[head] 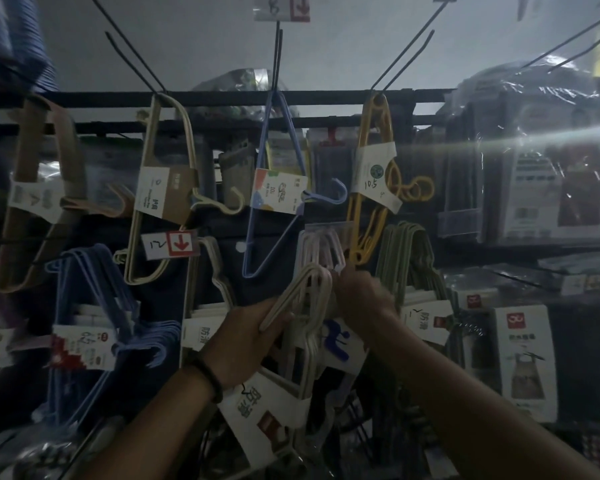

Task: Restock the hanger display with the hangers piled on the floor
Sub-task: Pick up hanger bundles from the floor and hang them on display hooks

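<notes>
My left hand (248, 336) grips a cream-white bundle of hangers (303, 299) with a paper label band (267, 407), held up in front of the display. My right hand (361, 292) reaches up beside it, fingers curled at the top corner of the bundle where pale pink hangers (321, 249) hang on a peg; the exact grip is blurred. On the black display rail (222, 98) hang a cream hanger pack (163, 188), a blue hanger pack (278, 188) and a yellow hanger pack (374, 181).
Long black pegs (406, 46) jut out from the rail toward me. Blue hangers (94, 327) and tan hangers (39, 188) hang at the left, green hangers (413, 265) at the right. Plastic-wrapped boxed goods (534, 188) fill the right shelves.
</notes>
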`<state>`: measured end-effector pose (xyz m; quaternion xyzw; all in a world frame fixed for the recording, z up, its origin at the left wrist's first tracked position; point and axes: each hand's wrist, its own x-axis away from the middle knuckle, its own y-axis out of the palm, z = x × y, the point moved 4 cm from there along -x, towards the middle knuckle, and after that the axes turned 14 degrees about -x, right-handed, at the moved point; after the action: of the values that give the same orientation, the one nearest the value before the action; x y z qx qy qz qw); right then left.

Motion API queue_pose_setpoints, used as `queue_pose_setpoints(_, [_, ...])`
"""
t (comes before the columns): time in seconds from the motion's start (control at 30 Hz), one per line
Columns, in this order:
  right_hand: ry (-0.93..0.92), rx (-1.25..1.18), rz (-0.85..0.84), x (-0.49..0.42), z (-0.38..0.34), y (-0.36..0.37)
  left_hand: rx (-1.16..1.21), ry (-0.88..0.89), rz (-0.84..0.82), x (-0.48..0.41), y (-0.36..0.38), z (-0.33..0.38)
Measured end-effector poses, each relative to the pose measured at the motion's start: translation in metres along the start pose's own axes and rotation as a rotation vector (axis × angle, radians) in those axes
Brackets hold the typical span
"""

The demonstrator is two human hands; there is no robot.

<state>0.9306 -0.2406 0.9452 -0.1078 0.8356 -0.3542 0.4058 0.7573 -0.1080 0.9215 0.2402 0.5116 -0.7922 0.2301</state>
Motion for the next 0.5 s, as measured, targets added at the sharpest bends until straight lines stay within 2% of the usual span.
queue_pose_setpoints(0.1, [-0.010,0.009,-0.021,-0.012,0.001,0.018,0.048,-0.095,0.046,0.008,0.001,-0.018])
queue_pose_setpoints(0.23, [-0.045,0.178,-0.031,-0.024,0.008,0.042,0.000,-0.224,0.079,0.020,-0.004,-0.037])
queue_pose_setpoints(0.4, [0.178,0.011,-0.133,-0.025,0.023,0.055,-0.056,-0.325,0.096,0.036,-0.013,-0.059])
queue_pose_setpoints(0.43, [0.193,0.011,-0.075,-0.020,0.019,0.052,-0.050,-0.345,0.111,0.040,-0.016,-0.063])
queue_pose_setpoints(0.5, [0.117,-0.071,0.239,0.006,-0.002,0.033,-0.027,-0.378,0.146,0.046,-0.022,-0.070])
